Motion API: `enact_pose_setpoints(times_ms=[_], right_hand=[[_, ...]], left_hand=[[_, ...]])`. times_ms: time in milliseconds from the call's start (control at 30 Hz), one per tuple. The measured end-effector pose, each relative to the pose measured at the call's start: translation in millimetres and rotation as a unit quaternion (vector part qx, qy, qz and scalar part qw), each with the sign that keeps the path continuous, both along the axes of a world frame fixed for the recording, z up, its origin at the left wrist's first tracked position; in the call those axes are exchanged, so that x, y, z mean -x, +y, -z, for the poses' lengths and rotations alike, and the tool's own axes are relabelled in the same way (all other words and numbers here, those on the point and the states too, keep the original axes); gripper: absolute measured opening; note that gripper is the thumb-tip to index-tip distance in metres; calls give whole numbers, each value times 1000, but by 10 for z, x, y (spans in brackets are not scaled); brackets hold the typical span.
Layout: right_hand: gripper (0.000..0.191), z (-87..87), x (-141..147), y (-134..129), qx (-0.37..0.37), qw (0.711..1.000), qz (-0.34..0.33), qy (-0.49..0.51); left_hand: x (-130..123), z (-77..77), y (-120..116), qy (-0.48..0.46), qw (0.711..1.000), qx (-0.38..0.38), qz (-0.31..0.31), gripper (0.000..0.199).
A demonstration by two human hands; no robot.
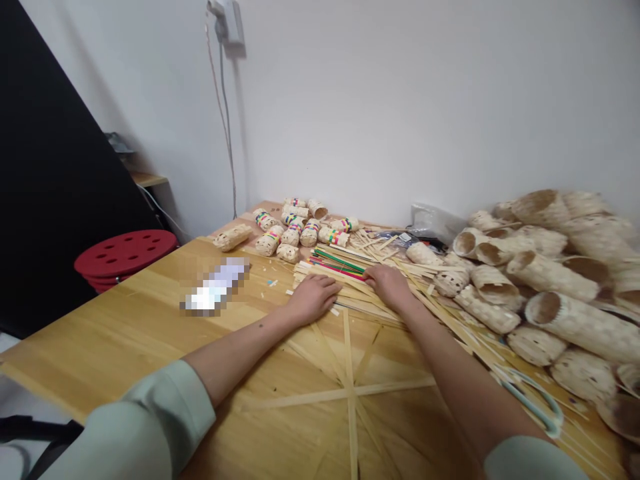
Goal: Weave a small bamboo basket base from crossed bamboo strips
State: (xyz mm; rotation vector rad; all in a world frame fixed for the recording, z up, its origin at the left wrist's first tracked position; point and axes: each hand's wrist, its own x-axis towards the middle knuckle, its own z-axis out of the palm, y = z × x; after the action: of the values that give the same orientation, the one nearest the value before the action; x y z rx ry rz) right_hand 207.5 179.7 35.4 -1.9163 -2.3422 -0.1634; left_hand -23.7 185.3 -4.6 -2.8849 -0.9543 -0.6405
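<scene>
Loose pile of pale flat strips [361, 295] lies on the brown wooden table [235, 353]. Near side of pile: star of crossed pale strips [351, 391]. Left hand [315, 297] palm-down on pile's left, fingers close together; right hand [389, 287] on its right, fingers bent; can't tell if either pinches. Beyond pile, left: small woven cylinders with coloured bands [309, 233].

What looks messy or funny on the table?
The thin strips lie in a jumbled pile, some crossing others. Small scraps are scattered left of the left hand, like dropped bits. A thing farther left is blurred into squares, so I can't tell what it is.
</scene>
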Motion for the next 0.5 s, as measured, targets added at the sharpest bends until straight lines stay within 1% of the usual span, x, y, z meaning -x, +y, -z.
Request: enact_pose_setpoints(times_ms=[133, 267, 333, 400, 500], right_hand=[[15, 14, -10, 30, 33, 999, 25, 15], [31, 23, -53, 91, 94, 994, 42, 34], [33, 24, -71, 122, 118, 991, 47, 44], [34, 27, -82, 145, 127, 989, 53, 49], [34, 32, -87, 161, 118, 990, 66, 49]], left_hand=[[1, -6, -6, 0, 1000, -1, -1, 30], [1, -17, -16, 2, 1000, -1, -1, 30], [1, -19, -17, 3, 1000, 0, -2, 30], [2, -17, -16, 2, 1000, 0, -2, 31], [4, -9, -9, -1, 1000, 1, -2, 31]])
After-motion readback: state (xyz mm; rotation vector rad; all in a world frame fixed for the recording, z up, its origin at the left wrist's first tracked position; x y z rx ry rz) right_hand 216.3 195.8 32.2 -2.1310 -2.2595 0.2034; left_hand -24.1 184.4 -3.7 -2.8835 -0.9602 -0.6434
